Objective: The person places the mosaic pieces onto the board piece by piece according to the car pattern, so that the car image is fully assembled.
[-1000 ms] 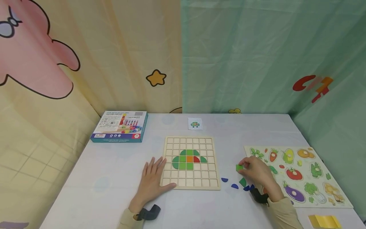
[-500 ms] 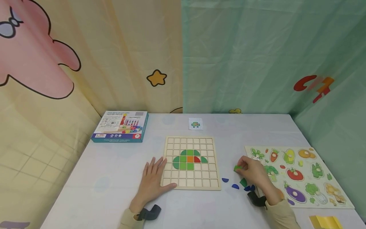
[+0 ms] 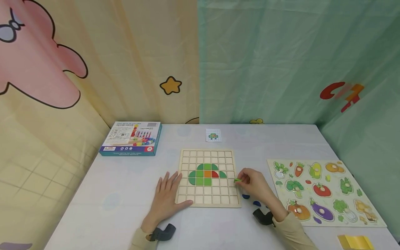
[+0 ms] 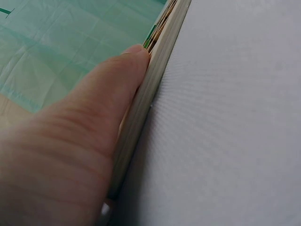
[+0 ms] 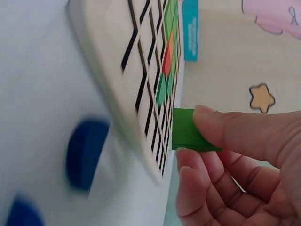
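So, right hand [image 3: 254, 182] first: thumb and fingertips are pinching a small green block [image 5: 184, 129], and the right wrist view shows that grip nicely. From the head view the block is right at the right-hand edge of the wooden grid board [image 3: 216, 199], though honestly I can't tell if it's touching the rim or just above it.

Left hand [image 3: 166, 194] is spread flat-ish over on the other side, fingertips at the board's left edge and the thumb lying across its near left corner. It's pressing on the board rather than gripping anything.

Mid-board there's a patch of pieces: green squares [image 3: 199, 173], darker green rounded ones [image 3: 191, 177] round the outside, an orange square [image 3: 207, 174] and a red piece [image 3: 215, 174] just right of it. Couple of blue half-circles [image 3: 246, 197] are on the table [image 3: 93, 208] just below the right hand.

Beyond the board sits a little picture card [image 3: 213, 135], a flat box [image 3: 131, 139] is off to the left, and a vegetable puzzle [image 3: 337, 180] lies to the right.
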The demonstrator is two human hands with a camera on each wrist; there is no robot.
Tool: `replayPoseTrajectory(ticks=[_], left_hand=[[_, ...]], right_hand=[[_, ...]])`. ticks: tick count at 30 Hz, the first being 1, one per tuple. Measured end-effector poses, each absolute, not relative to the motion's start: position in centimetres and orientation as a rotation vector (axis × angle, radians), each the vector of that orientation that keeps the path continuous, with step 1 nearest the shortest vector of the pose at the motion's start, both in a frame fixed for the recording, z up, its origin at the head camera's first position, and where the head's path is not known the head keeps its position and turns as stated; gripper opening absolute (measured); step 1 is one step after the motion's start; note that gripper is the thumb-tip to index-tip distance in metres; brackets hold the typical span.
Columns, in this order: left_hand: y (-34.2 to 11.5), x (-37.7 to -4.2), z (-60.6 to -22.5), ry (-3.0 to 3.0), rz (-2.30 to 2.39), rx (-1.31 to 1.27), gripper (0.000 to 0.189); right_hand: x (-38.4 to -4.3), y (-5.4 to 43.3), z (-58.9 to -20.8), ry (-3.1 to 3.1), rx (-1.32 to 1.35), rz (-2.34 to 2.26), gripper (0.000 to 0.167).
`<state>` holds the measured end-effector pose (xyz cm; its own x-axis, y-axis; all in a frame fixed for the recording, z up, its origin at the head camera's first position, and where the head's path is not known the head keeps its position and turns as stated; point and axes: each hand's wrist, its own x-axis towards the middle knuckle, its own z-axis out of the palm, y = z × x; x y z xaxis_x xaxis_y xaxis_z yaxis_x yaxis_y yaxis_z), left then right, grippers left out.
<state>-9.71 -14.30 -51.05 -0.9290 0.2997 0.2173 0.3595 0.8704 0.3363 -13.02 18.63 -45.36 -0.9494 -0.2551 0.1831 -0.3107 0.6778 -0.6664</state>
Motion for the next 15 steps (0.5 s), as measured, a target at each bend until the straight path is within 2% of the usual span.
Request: replayPoseTrajectory(ticks=[15], left_hand=[[-14.3,-9.7,-51.0,-2.893,-0.564,-0.507,0.101]], right_hand=[[-14.3,13.3,-46.3,-2.855,0.561,1.311,0.013]])
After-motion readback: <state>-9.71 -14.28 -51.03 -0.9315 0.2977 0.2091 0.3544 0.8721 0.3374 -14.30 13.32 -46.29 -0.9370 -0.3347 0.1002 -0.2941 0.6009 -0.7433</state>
